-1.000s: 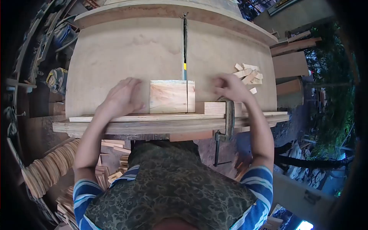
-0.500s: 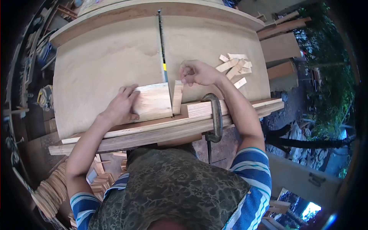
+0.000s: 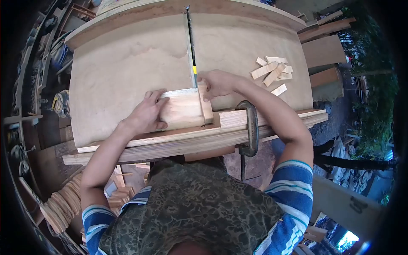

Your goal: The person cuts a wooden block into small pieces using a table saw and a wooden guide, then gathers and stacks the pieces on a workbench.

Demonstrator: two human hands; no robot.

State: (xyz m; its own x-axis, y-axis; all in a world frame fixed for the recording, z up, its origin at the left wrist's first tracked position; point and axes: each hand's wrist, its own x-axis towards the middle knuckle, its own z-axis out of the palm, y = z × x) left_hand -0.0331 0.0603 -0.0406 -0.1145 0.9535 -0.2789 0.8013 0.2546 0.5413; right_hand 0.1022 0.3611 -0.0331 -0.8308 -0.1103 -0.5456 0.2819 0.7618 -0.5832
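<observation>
My left hand [image 3: 146,114] grips the left end of a pale wooden board [image 3: 182,109], fingers at its far corner and thumb near its front edge. The board lies flat on the plywood tabletop [image 3: 127,55], close to the thick front rail [image 3: 178,143]. Against its right end lies a narrow wooden strip [image 3: 205,106], slightly tilted. My right hand [image 3: 219,83] pinches the far part of this strip between thumb and fingers. Just beyond the board runs a dark slot [image 3: 192,46] with a yellow mark; its near part is hidden under the wood.
A metal C-clamp [image 3: 253,131] holds a wooden block [image 3: 231,118] on the front rail, right of the strip. Several small offcuts [image 3: 274,70] lie on the tabletop at right. A raised wooden rail [image 3: 148,15] crosses the far side. Stacked wood pieces [image 3: 63,202] stand below left.
My right hand has closed on the narrow strip, which now sits against the board's end where a gap was before. The whole view has shifted slightly.
</observation>
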